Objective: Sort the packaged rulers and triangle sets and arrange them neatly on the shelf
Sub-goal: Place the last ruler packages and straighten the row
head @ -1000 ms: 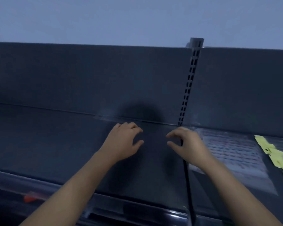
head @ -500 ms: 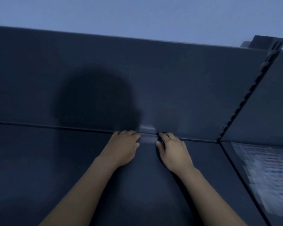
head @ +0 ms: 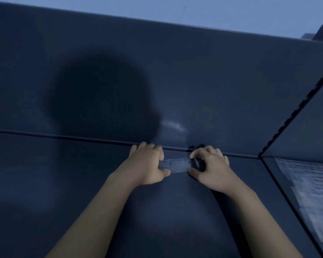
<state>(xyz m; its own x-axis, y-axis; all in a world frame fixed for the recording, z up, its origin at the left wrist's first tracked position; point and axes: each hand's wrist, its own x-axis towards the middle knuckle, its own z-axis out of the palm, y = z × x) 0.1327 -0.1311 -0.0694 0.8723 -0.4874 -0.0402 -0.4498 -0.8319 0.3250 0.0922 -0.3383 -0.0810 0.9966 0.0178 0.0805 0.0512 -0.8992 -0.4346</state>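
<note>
A clear packaged ruler (head: 175, 165) lies flat on the dark shelf board (head: 63, 183), close to the back panel. My left hand (head: 147, 164) grips its left end, thumb under the near edge and fingers curled over the far edge. My right hand (head: 209, 168) pinches its right end between curled fingers and thumb. Only the short middle stretch of the ruler shows between the hands. A second clear package with printed lines (head: 309, 192) lies on the neighbouring shelf section at the right.
The dark back panel (head: 213, 81) rises right behind the hands, with a head-shaped shadow on it. A slotted upright (head: 295, 112) and a divider line separate this section from the right one.
The view has swung left and closer. Both hands have drawn the ruler slightly toward me from the back seam, and my right hand's fingers have curled up around its end.
</note>
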